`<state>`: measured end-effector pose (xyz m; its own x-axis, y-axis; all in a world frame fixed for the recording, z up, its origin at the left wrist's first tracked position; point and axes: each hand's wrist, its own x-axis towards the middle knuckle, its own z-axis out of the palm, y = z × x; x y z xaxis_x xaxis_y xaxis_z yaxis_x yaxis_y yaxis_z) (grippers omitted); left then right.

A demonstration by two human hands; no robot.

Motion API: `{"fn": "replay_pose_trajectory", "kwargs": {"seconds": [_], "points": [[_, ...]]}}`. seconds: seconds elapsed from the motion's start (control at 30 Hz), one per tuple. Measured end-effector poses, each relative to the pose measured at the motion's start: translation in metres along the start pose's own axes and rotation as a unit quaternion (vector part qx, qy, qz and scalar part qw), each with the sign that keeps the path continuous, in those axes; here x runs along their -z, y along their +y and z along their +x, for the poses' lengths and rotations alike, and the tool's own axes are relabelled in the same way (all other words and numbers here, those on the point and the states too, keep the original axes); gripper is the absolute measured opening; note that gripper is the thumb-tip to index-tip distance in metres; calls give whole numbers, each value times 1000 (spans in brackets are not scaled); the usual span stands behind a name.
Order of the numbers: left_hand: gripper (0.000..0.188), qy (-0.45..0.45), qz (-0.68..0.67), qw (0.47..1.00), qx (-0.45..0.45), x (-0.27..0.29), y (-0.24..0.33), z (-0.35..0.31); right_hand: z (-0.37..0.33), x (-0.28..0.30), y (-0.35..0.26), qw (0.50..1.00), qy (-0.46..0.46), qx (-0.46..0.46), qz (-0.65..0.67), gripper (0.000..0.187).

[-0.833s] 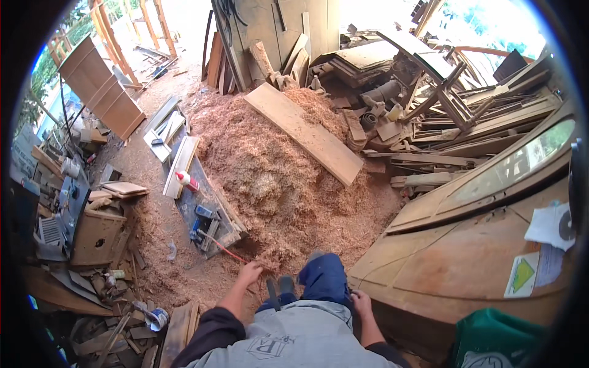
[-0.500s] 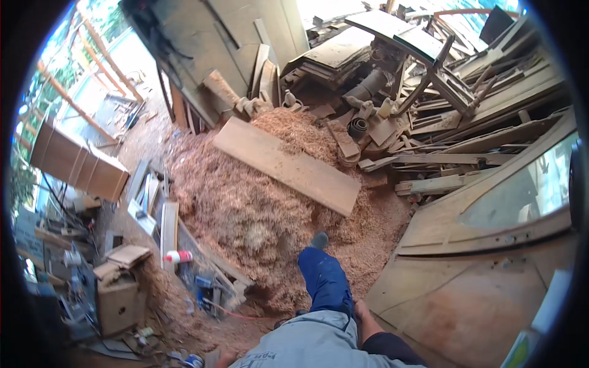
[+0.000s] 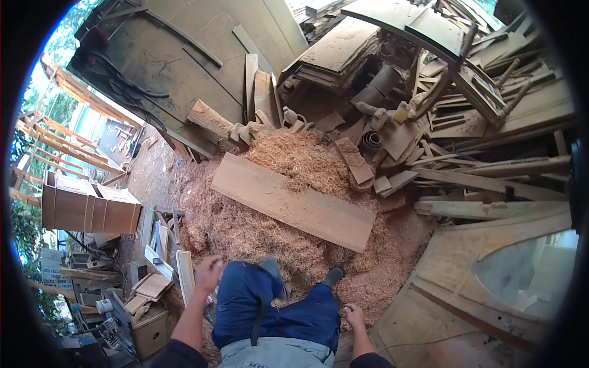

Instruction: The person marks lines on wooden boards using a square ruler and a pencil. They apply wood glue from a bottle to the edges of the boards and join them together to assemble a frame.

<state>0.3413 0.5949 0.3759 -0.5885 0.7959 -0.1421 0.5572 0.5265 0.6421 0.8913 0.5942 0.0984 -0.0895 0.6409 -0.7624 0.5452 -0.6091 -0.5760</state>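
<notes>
My left hand [image 3: 209, 274] hangs beside my left knee with its fingers loosely bent and apart, holding nothing I can see. By my right thigh, my right hand [image 3: 354, 316] is loosely curled, and nothing shows in it. Both are above the heap of reddish wood shavings [image 3: 245, 227] under my feet. Ahead of my shoes, a wide wooden plank [image 3: 294, 202] lies slanted across the heap, with some shavings on its far edge. Neither hand touches it. A pale narrow board [image 3: 185, 276] lies just left of my left hand.
A wooden cabinet or drawer unit [image 3: 89, 202] stands at the left, above assorted scrap. Large panels [image 3: 202, 67] lean at the back. Stacked lumber [image 3: 491, 168] fills the right side. A wooden door with a glass pane [image 3: 521, 270] lies near right.
My left arm has come up into view, its hand now beside my knee. My left leg has swung forward over the shavings. The view has shifted with my body.
</notes>
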Motion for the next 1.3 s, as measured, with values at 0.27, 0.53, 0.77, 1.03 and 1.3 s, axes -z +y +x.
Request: {"fn": "replay_pose_trajectory", "kwargs": {"seconds": [0.27,0.53,0.77,1.03,1.3], "points": [[39,-206,37,975,-74,-99,113,168,-73,-3,-83,993,-29,-48,-106,20],[30,-498,75,843,-187,-240,100,277,-41,-10,-174,979,-113,-149,-74,35],[30,-342,19,922,-181,-230,118,374,116,-49,-335,977,-162,-135,-26,51],[23,-326,-59,927,-174,-199,111,452,262,-126,-436,962,-261,-73,-29,62],[20,-126,-228,952,-158,-182,107,491,256,-318,-666,875,-415,249,32,61]]}}
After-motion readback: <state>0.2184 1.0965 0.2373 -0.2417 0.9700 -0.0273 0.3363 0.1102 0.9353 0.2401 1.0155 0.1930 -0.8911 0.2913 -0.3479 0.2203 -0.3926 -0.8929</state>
